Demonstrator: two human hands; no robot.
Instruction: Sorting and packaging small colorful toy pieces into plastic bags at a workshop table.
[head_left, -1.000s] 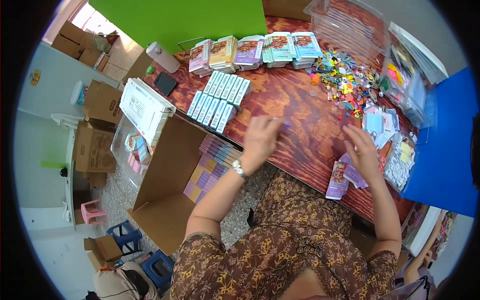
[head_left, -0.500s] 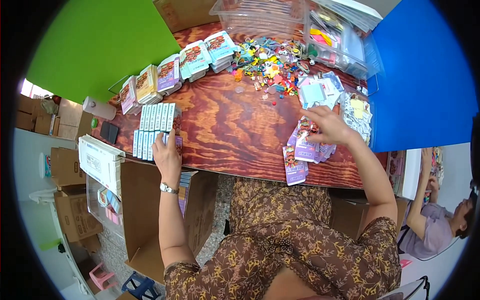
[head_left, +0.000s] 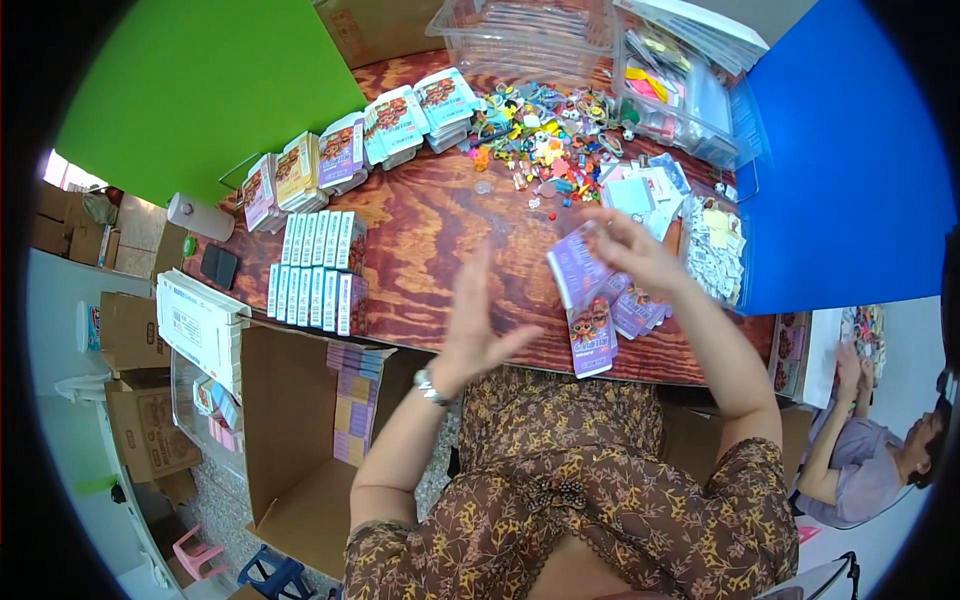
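My right hand (head_left: 640, 250) pinches a purple flat card box (head_left: 577, 265) and holds it tilted over the table. Below it, more purple flat boxes (head_left: 592, 340) lie overlapped near the table's front edge. My left hand (head_left: 484, 325), smeared by motion, is in the air over the front middle of the table, fingers stretched out and nothing in it. Two rows of filled small boxes (head_left: 312, 295) stand upright at the left, apart from my left hand.
Stacks of flat boxes (head_left: 392, 122) line the green panel (head_left: 200, 90). Small colourful trinkets (head_left: 545, 135) are heaped at the back; paper pieces (head_left: 650, 195) lie to the right. A large open carton (head_left: 290, 430) stands below the left edge. Another person (head_left: 865, 460) works beyond the blue panel (head_left: 850, 150).
My left hand has left the box rows and swung right to the middle. My right hand has lifted a purple flat box off the pile.
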